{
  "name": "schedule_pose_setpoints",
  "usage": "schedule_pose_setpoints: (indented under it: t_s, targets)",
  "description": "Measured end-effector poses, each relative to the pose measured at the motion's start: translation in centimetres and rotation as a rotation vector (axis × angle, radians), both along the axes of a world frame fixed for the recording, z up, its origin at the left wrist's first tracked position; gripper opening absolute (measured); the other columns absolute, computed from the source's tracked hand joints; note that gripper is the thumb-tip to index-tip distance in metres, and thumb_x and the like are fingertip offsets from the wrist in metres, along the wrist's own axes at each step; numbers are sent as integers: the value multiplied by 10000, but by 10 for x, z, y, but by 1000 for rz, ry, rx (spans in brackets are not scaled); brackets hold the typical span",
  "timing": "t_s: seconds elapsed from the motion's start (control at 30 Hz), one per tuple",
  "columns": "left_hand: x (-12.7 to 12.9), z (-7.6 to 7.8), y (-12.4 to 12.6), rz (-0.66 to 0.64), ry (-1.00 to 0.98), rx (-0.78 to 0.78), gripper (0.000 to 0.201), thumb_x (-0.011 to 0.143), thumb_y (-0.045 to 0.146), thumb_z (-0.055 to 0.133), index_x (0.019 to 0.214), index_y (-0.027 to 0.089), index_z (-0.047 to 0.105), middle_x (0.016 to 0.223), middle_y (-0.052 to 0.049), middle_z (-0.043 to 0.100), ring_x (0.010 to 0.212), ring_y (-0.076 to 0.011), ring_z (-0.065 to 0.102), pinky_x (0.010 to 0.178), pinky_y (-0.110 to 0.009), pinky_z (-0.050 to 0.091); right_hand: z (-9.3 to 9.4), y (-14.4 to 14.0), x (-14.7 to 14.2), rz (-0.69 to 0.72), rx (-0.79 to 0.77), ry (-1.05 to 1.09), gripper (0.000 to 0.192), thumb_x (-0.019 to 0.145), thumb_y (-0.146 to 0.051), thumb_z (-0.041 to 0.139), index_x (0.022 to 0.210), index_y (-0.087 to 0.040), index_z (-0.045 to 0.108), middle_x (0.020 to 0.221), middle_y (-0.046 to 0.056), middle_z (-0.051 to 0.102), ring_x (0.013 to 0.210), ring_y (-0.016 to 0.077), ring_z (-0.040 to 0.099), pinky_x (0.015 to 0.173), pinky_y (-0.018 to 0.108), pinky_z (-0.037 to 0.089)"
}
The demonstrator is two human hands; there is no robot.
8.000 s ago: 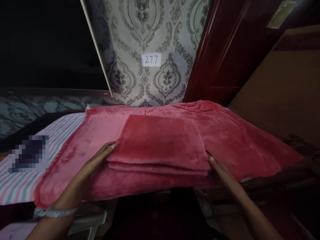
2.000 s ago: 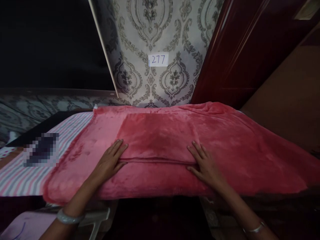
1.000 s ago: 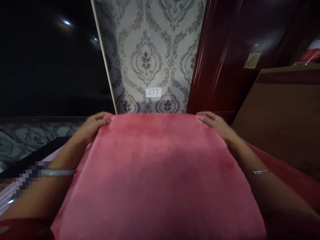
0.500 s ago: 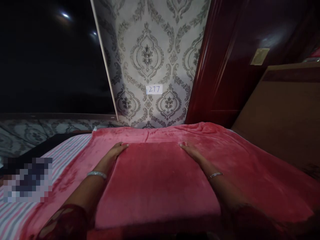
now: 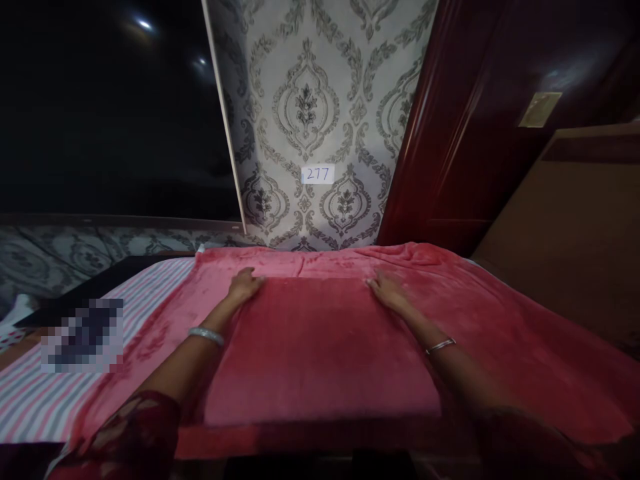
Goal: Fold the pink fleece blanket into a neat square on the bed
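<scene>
I see the folded cloth (image 5: 320, 347) lying flat on the red blanket (image 5: 500, 333). My left hand (image 5: 245, 285) rests flat at its far left corner, fingers loose. My right hand (image 5: 386, 291) rests flat at its far right corner, fingers loose too. A striped sheet (image 5: 145, 293) lies left of the blanket. A tag (image 5: 318, 175) is on the wall.

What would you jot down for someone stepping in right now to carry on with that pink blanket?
Left hand: flat on the far left corner of the folded panel.
Right hand: flat on its far right corner.
The folded panel lies on the spread pink blanket, which covers a striped sheet.
Done: one fold laid flat, edges roughly square.
Left: probably smoothing, perhaps further folds; the wide blanket below is unfolded.
</scene>
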State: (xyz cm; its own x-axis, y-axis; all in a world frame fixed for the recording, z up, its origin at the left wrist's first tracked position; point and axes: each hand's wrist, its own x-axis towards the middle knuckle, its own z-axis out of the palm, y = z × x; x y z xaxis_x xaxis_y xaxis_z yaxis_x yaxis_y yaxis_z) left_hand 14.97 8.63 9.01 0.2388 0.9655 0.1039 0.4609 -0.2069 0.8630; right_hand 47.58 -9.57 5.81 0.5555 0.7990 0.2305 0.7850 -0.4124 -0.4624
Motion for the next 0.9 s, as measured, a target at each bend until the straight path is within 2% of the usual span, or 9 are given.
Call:
schedule_pose_setpoints:
  t_s: [0.07,0.13,0.2,0.27,0.37,0.47,0.67,0.77,0.9]
  targets:
    - [21,4,-20,-108,55,124,537,728,369,731,1224,178,654,1458,-129,559,1412,-302,426,1139,-402,348,15,6,-27,108,-54,-115,534,966,-330,449,1472,-162,474,1458,170,540,1340,299,492,1109,434,350]
    - [44,-6,-46,-260,130,224,608,771,402,713,1336,209,600,1519,-88,502,1459,-263,360,1213,-389,219,20,13,-59,252,-109,-237,509,996,-358,397,1480,-216,465,1528,135,469,1409,296,407,1138,480,305]
    - [61,-24,-70,-435,446,449,653,888,487,569,1462,191,478,1572,-124,418,1496,-296,281,1232,-502,127,12,16,-88,337,-161,-301,504,1007,-374,375,1482,-227,462,1537,129,458,1427,297,377,1152,526,263]
    - [68,-44,-86,-490,666,537,664,950,515,451,1517,172,397,1599,-150,360,1511,-310,236,1226,-557,109,-4,15,-105,341,-188,-325,517,1011,-373,370,1501,-224,434,1555,131,433,1440,292,355,1169,538,216]
    - [65,-60,-92,-493,764,568,679,975,532,380,1541,159,354,1624,-161,299,1520,-311,205,1223,-568,125,-28,12,-110,305,-172,-337,535,1012,-364,366,1528,-222,394,1593,126,371,1465,282,315,1184,528,177]
    - [60,-59,-92,-498,761,572,678,978,534,373,1546,165,347,1631,-156,280,1522,-306,204,1223,-566,137,-37,12,-106,304,-155,-332,535,1014,-368,368,1527,-220,399,1591,126,374,1464,284,314,1184,529,172]
    - [56,-48,-90,-478,764,566,677,973,545,392,1543,183,360,1621,-144,306,1514,-307,228,1226,-573,106,-29,12,-105,308,-151,-320,539,1021,-404,376,1528,-222,396,1588,132,377,1467,284,312,1185,524,163]
    - [46,-44,-76,-402,824,515,701,959,574,402,1540,182,370,1601,-166,338,1507,-331,242,1215,-604,72,-24,10,-93,268,-196,-325,558,1022,-460,375,1513,-199,418,1572,151,399,1464,312,306,1180,575,124]
    - [28,-37,-52,-239,915,395,718,966,573,363,1539,142,360,1604,-205,312,1507,-351,230,1189,-630,115,-20,7,-66,151,-236,-288,520,1033,-456,337,1464,-204,481,1537,131,458,1426,311,351,1168,591,129]
